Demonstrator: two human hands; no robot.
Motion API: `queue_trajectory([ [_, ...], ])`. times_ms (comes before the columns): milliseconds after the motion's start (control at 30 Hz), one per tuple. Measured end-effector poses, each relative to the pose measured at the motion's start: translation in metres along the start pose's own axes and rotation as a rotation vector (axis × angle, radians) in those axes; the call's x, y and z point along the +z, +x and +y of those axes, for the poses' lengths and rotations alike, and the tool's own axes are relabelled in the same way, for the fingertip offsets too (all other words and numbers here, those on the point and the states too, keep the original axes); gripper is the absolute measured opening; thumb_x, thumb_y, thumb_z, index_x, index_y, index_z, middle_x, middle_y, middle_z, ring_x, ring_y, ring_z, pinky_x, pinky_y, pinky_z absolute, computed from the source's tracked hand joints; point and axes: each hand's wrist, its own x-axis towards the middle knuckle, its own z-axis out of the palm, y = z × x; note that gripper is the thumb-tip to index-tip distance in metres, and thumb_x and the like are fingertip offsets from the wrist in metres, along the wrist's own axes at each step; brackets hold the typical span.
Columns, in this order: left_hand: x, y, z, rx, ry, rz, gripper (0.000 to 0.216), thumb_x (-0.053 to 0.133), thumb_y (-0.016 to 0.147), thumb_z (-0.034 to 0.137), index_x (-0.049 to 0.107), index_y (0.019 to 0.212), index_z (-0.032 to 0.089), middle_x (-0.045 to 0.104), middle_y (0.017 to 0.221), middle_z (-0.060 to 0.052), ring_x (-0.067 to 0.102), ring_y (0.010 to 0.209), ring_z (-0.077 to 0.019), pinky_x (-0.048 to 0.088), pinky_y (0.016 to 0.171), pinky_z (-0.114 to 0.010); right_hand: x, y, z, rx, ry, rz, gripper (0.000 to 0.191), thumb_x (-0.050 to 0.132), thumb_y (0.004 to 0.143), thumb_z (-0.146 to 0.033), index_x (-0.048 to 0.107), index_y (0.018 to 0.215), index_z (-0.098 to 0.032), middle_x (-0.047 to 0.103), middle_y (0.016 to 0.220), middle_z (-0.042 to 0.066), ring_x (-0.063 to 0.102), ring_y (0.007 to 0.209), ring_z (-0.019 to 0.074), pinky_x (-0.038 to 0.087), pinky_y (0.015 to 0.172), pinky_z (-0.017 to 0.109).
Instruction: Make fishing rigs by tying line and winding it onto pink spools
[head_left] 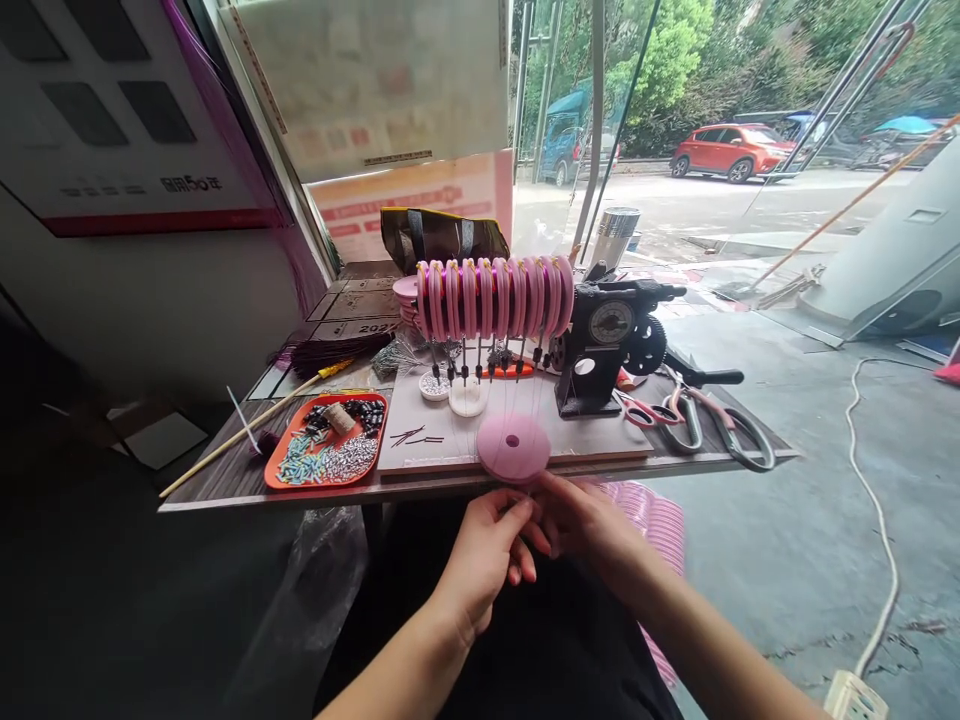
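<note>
My left hand [495,535] is closed in front of the table edge, thumb and fingers pinched together. What it pinches is too small to make out, perhaps the end of a thin line. Against it sits my right hand [589,525], its fingers curled and their tips close to the lower edge of a pink round spool [495,450]. This spool has a dark centre hole and leans at the board's front edge. Behind it, a row of pink spools [491,300] is mounted on a black hand-cranked winder [589,375]. Thin lines with small dark pieces hang below the row.
An orange tray [271,478] of beads and small tubes lies left, near a thin wooden stick [244,435]. Scissors [739,440] lie at the right table edge. Small white dishes [466,408] stand under the row. More pink spools [664,530] are below the table.
</note>
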Motion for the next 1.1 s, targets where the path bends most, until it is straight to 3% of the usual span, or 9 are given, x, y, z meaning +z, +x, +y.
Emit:
queue_trajectory([
  [100,-0.004,-0.006,-0.002,-0.016,0.028,-0.030,0.030,0.060,0.071,0.043,0.055,0.072,0.013,0.059,0.053,0.000,0.043,0.032,-0.0040,0.022,0.032,-0.014,0.005,0.005,0.009,0.037,0.111,-0.043,0.046,0.062,0.065,-0.059,0.051,0.058,-0.015,0.046,0.044,-0.005,0.043,0.039,0.0079,0.029,0.041,0.021],
  [233,-0.005,-0.014,-0.003,-0.052,0.069,-0.086,0.031,0.060,0.071,0.043,0.058,0.073,0.012,0.058,0.050,-0.001,0.043,0.031,-0.0054,0.022,0.033,-0.016,0.010,-0.001,0.012,0.005,0.201,0.043,0.043,0.069,0.063,-0.051,0.045,0.055,-0.016,0.038,0.039,-0.008,0.035,0.034,0.0053,0.025,0.037,0.019],
  [400,0.004,-0.025,-0.008,-0.058,0.101,-0.217,0.030,0.060,0.073,0.042,0.058,0.072,0.013,0.058,0.051,-0.001,0.044,0.034,-0.0061,0.027,0.038,-0.017,0.003,-0.039,0.013,-0.096,0.313,0.208,0.029,0.074,0.064,-0.037,0.056,0.073,-0.017,0.055,0.056,-0.004,0.049,0.048,0.0096,0.042,0.045,0.020],
  [567,0.019,-0.030,-0.014,-0.067,0.088,-0.333,0.034,0.060,0.072,0.048,0.057,0.071,0.014,0.057,0.052,0.000,0.045,0.038,-0.0082,0.030,0.041,-0.020,-0.015,-0.074,0.024,-0.113,0.520,0.359,0.028,0.077,0.061,-0.025,0.062,0.083,-0.021,0.067,0.080,0.000,0.063,0.075,0.0178,0.053,0.072,0.030],
  [700,0.025,-0.030,-0.014,-0.047,0.024,-0.352,0.036,0.062,0.072,0.050,0.056,0.072,0.014,0.054,0.050,0.001,0.046,0.042,-0.0093,0.032,0.045,-0.020,-0.015,-0.082,0.021,-0.179,0.568,0.290,0.029,0.078,0.061,-0.029,0.066,0.086,-0.021,0.070,0.086,0.005,0.065,0.085,0.0238,0.052,0.079,0.037],
  [867,0.019,-0.028,-0.009,0.029,-0.040,-0.306,0.037,0.061,0.073,0.051,0.052,0.070,0.014,0.057,0.053,-0.001,0.047,0.043,-0.0097,0.034,0.047,-0.021,-0.006,-0.067,0.009,-0.230,0.491,0.159,0.028,0.080,0.059,-0.033,0.068,0.081,-0.020,0.071,0.076,0.007,0.067,0.072,0.0233,0.054,0.064,0.035],
  [1100,0.003,-0.027,0.031,0.188,-0.011,-0.305,0.026,0.060,0.079,0.037,0.057,0.069,0.014,0.060,0.061,-0.003,0.055,0.056,-0.0137,0.043,0.061,-0.025,0.003,-0.046,-0.031,-0.444,0.414,0.073,0.030,0.078,0.061,-0.038,0.065,0.085,-0.024,0.070,0.077,0.003,0.066,0.070,0.0200,0.052,0.073,0.038],
])
